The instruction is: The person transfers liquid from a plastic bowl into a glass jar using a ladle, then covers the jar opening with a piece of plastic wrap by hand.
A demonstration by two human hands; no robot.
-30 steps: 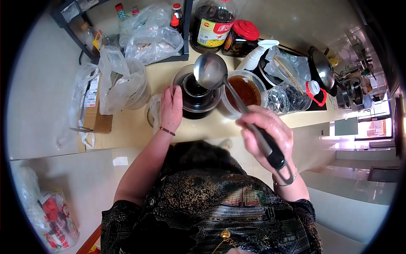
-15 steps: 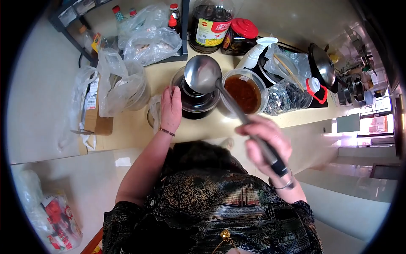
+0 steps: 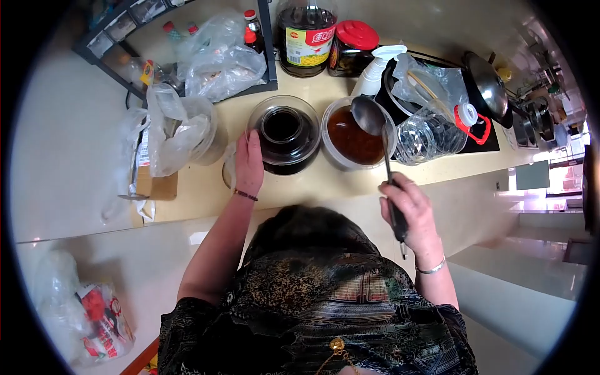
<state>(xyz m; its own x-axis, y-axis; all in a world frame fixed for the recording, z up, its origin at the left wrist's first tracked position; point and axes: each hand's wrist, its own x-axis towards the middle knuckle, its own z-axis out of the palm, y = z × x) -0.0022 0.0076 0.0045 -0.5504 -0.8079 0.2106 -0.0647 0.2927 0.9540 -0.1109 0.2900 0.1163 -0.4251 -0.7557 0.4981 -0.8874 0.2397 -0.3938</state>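
Ladle (image 3: 369, 116), held in the right hand (image 3: 414, 209): handle end toward the wearer, bowl pointing away across the counter (image 3: 200, 194). Its long axis runs nearly straight away from the body, leaning slightly left toward the bowl. Construction: black grip, slim metal shaft, rounded grey metal bowl with a smooth, reflective surface.

Right-hand fingers are curled around the black grip; a bangle encircles that wrist. Left hand (image 3: 250, 165): fingers extended together, lightly bent, laid against the side of a round, clear vessel (image 3: 299, 150) with a wide flange, a narrower central neck and dark contents.

Ladle bowl is located over the far right part of a round translucent plastic tub (image 3: 350, 165) containing reddish-brown liquid (image 3: 347, 140); contact with the liquid cannot be determined. Tub stands just beside the vessel. Right of the tub lies a clear ribbed bottle (image 3: 425, 137) with a red handle; behind stands a white spray bottle (image 3: 370, 80).
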